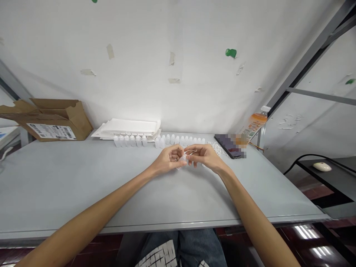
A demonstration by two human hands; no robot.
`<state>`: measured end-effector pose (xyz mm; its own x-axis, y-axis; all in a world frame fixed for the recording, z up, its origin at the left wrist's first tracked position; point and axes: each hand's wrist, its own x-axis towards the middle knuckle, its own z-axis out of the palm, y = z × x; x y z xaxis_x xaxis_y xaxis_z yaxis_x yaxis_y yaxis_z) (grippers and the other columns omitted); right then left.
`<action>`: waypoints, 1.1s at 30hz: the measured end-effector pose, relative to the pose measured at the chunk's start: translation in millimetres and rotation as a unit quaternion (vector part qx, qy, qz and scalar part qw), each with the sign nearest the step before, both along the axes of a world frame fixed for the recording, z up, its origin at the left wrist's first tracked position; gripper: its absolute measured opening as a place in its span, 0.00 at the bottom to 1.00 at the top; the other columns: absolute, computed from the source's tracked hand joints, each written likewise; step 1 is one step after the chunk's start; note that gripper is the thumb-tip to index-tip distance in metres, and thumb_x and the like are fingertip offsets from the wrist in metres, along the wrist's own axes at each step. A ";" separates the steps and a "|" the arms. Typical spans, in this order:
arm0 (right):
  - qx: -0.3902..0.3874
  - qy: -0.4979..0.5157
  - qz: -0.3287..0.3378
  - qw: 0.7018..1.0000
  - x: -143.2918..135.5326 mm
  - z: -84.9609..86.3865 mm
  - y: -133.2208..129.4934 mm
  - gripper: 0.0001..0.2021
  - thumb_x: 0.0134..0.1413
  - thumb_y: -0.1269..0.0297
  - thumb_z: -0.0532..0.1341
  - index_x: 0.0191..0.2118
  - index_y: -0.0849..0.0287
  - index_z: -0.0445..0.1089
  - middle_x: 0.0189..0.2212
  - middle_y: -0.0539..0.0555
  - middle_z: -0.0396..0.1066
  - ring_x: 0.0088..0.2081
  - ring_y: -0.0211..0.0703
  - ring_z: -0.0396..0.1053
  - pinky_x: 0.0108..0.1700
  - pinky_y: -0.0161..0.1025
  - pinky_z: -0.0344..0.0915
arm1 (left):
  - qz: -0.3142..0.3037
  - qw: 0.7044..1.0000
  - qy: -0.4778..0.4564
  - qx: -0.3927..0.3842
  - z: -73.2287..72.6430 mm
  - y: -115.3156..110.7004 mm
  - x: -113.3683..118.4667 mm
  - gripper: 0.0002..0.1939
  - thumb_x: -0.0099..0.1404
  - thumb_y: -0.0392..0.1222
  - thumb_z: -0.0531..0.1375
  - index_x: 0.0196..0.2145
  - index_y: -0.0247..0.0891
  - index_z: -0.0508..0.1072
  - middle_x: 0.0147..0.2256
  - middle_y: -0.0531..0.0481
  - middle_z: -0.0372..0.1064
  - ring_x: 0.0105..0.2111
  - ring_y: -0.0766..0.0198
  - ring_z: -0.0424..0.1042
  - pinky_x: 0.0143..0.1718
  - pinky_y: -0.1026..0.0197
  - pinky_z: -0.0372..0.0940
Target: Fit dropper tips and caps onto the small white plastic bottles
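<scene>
Above the middle of the table, my left hand [169, 160] is closed round a small translucent white bottle [182, 163], mostly covered by the fingers. My right hand [204, 157] meets it at the bottle's top, thumb and forefinger pinching a thin white cord [191, 150]. Just behind the hands stands a row of similar small white bottles [178, 139], partly hidden by them. Another group of upright bottles [130, 140] is farther left, and some of these seem to have cords at their tops. A loose heap of white cords [218, 148] lies right of my right hand.
A stack of white sheets [130, 127] lies against the wall, with an open cardboard box [55, 120] to its left. At the right are a dark phone [229, 146] and an orange drink bottle [254, 124]. A computer mouse [322, 167] rests on a side shelf.
</scene>
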<state>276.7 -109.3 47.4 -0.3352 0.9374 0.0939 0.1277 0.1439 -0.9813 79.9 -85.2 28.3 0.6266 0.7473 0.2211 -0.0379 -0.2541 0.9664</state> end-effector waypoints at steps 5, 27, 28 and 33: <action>-0.009 -0.003 0.018 1.000 1.4 0.4 -0.9 0.15 0.48 0.62 0.67 0.43 0.59 0.76 0.30 0.53 0.74 0.29 0.42 0.74 0.26 0.36 0.67 | -0.032 0.999 0.001 -0.026 1.7 0.1 0.1 0.16 0.55 0.44 0.67 0.32 0.37 0.63 0.28 0.54 0.65 0.22 0.72 0.65 0.20 0.68 0.60; 0.079 -0.077 -0.072 0.991 -7.4 -6.6 -0.5 0.10 0.52 0.58 0.64 0.33 0.61 0.75 0.28 0.54 0.74 0.27 0.41 0.73 0.24 0.34 0.66 | 0.020 0.993 -0.026 -0.111 -3.1 4.6 1.3 0.09 0.68 0.48 0.54 0.41 0.40 0.64 0.22 0.59 0.56 0.18 0.73 0.55 0.18 0.69 0.54; 0.081 -0.081 -0.071 0.991 -7.8 -6.4 -1.1 0.10 0.52 0.58 0.64 0.33 0.61 0.75 0.26 0.53 0.73 0.27 0.41 0.73 0.24 0.34 0.65 | 0.019 0.992 -0.022 -0.123 -2.7 4.5 1.0 0.09 0.68 0.48 0.53 0.40 0.41 0.64 0.21 0.60 0.52 0.17 0.73 0.52 0.17 0.69 0.53; 0.081 -0.067 -0.061 0.993 -10.6 -3.7 -3.7 0.11 0.51 0.61 0.65 0.39 0.61 0.75 0.29 0.53 0.73 0.24 0.40 0.73 0.22 0.34 0.66 | 0.015 0.989 0.003 -0.145 0.7 2.9 0.2 0.08 0.68 0.49 0.54 0.37 0.43 0.61 0.20 0.62 0.42 0.17 0.73 0.44 0.16 0.71 0.48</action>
<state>266.1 -113.0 43.7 -0.2389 0.9483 0.2090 0.2813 0.2736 -0.9198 80.1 -82.3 29.0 0.6034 0.7974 -0.0088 -0.0294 0.0333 0.9990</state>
